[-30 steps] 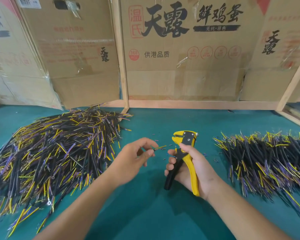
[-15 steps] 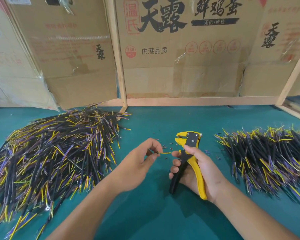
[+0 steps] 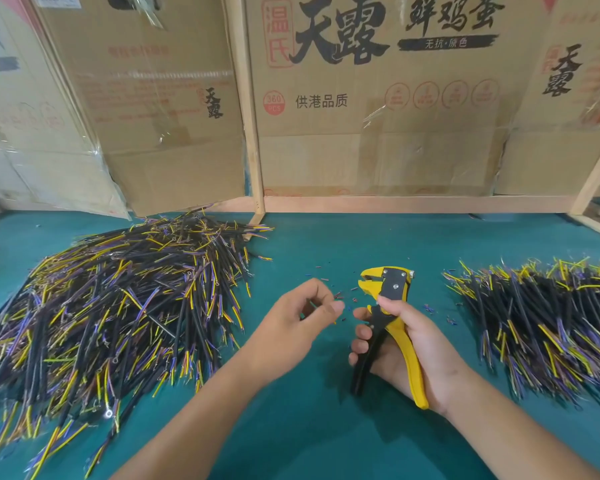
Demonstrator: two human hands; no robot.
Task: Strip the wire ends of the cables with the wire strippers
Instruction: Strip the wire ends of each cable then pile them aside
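Observation:
My right hand [image 3: 406, 344] grips the yellow and black wire strippers [image 3: 388, 292] by the handles, upright over the green table, jaws pointing up and left. My left hand [image 3: 291, 327] hovers just left of the jaws with thumb and forefinger pinched together. Only a tiny yellow tip of a cable [image 3: 334, 321] shows under the thumb; the rest is hidden by the hand. The tip is apart from the jaws. A big pile of black cables with yellow and purple wire ends [image 3: 118, 306] lies to the left, and a smaller pile of cables [image 3: 541, 323] to the right.
Small cut bits of insulation [image 3: 340, 296] lie scattered on the green table [image 3: 309, 427] between my hands. Cardboard boxes [image 3: 378, 116] and a wooden frame [image 3: 413, 204] stand along the table's far edge.
The yellow wire end that stuck out of my left hand toward the stripper jaws is now drawn back and almost hidden. My right hand and the strippers have barely moved.

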